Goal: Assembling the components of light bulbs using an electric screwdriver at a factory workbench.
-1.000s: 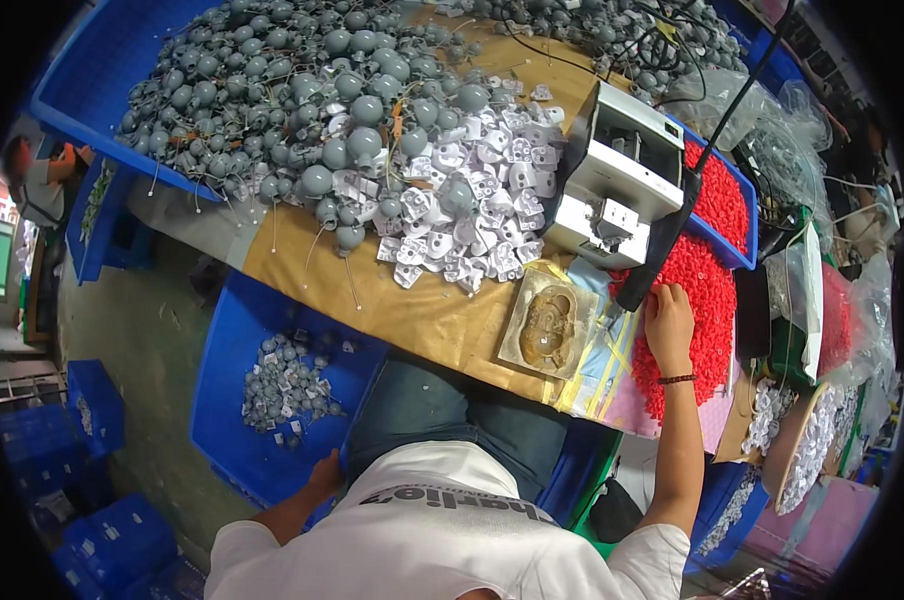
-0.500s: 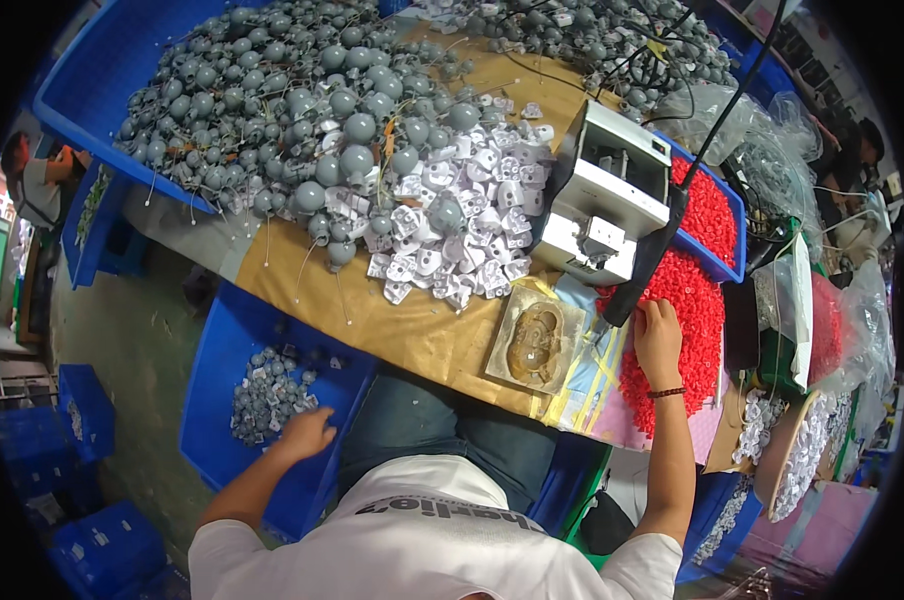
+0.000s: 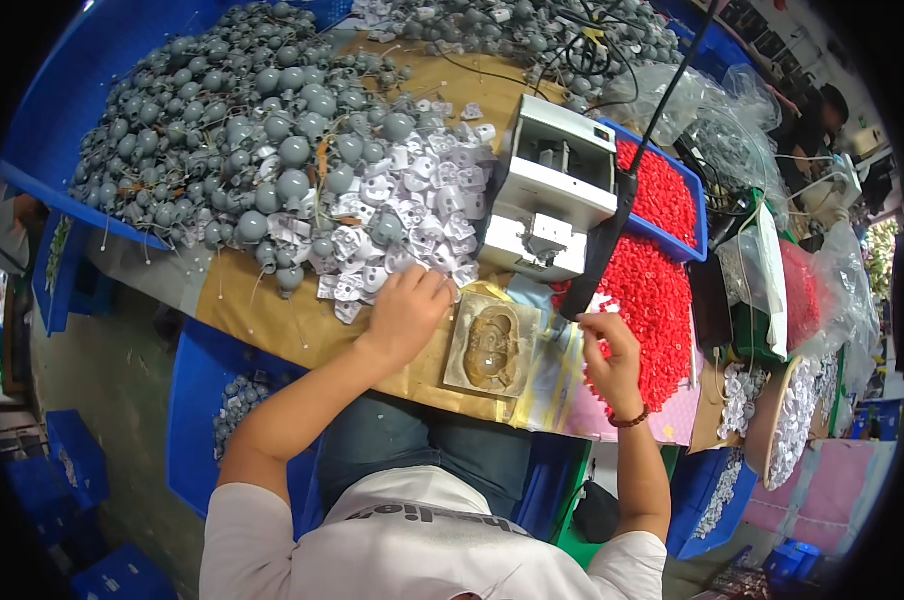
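My left hand [image 3: 409,318] lies over the near edge of a heap of white plastic parts [image 3: 442,190]. Its fingers are bent and pressed together among the parts, and what they hold, if anything, is hidden. Beside the left edge of a heap of small red plastic pieces [image 3: 657,310], my right hand [image 3: 614,362] is closed in a pinch. Whatever lies between its thumb and fingertips is too small to make out. Between my hands sits a square metal block [image 3: 457,362] with a brownish, rounded hollow.
Grey round bulb-like parts with wires [image 3: 222,140] pile up at the far left. A white machine [image 3: 552,185] stands behind the block, with a black bar [image 3: 607,240] slanting beside it. A blue tray [image 3: 700,215] holds red pieces. A blue bin [image 3: 187,450] is at my left.
My left hand has left the blue bin and come up to the white parts. My right hand has drawn back from the red heap toward me. The view has shifted somewhat.
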A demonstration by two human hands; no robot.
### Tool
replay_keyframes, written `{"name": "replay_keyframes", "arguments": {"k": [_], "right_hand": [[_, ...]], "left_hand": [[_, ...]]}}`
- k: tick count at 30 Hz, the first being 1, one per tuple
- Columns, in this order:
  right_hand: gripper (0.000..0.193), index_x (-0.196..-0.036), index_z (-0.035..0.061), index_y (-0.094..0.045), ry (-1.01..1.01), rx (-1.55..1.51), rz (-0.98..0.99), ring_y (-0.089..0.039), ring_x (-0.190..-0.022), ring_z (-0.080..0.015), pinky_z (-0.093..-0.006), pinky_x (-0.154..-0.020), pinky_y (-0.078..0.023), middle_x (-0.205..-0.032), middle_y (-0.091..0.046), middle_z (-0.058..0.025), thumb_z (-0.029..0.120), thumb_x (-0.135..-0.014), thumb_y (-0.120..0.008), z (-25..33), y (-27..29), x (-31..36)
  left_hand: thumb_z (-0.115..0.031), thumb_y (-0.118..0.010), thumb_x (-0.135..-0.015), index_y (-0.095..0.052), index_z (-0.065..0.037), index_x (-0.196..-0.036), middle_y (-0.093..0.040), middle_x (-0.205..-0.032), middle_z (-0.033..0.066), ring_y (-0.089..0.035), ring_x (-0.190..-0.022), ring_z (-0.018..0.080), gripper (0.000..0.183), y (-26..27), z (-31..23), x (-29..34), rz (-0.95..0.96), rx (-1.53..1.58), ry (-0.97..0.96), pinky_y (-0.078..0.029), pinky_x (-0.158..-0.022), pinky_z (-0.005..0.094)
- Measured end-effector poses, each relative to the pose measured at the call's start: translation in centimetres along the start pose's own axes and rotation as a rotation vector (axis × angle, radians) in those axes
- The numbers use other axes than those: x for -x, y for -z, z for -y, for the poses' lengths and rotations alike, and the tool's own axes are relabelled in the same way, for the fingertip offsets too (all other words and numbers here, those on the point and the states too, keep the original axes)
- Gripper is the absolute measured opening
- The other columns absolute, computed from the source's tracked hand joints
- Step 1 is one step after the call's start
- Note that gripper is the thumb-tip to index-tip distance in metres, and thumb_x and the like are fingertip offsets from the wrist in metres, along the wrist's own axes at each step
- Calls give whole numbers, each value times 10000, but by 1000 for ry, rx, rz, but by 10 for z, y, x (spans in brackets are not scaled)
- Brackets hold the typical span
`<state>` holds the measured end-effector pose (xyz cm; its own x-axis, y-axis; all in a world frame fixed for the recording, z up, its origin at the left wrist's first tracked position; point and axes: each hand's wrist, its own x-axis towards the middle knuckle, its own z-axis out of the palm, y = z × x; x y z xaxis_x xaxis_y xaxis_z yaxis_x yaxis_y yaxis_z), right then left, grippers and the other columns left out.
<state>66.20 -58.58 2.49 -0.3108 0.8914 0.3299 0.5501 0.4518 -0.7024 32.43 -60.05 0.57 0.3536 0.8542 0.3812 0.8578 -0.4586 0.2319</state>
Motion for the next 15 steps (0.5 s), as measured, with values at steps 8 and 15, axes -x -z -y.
{"name": "replay_keyframes", "arguments": {"k": [8,15], "right_hand": [[133,-1032,-10,-715,-239,-365,72,-720,-861,-164,-281,-777,-569,-966,-742,-100,-9,-900,-733,13,-32,14],[183,-940,22,-687,58,-181,47,-690,-822,-249,-338,-731,-546,-906,-717,-102,-33,-809,-803,26,-47,4]], "left_hand": [[-50,-634,-850,-667,-44,-1118,-653,-1202,127,-645,-1135,310,270,10,-43,6,28,463,-183,-544,-868,406],[-118,-738,-771,-668,-68,-960,-670,-1090,94,-593,-1256,315,208,-10,-43,-7,110,344,-248,-469,-1018,440]]}}
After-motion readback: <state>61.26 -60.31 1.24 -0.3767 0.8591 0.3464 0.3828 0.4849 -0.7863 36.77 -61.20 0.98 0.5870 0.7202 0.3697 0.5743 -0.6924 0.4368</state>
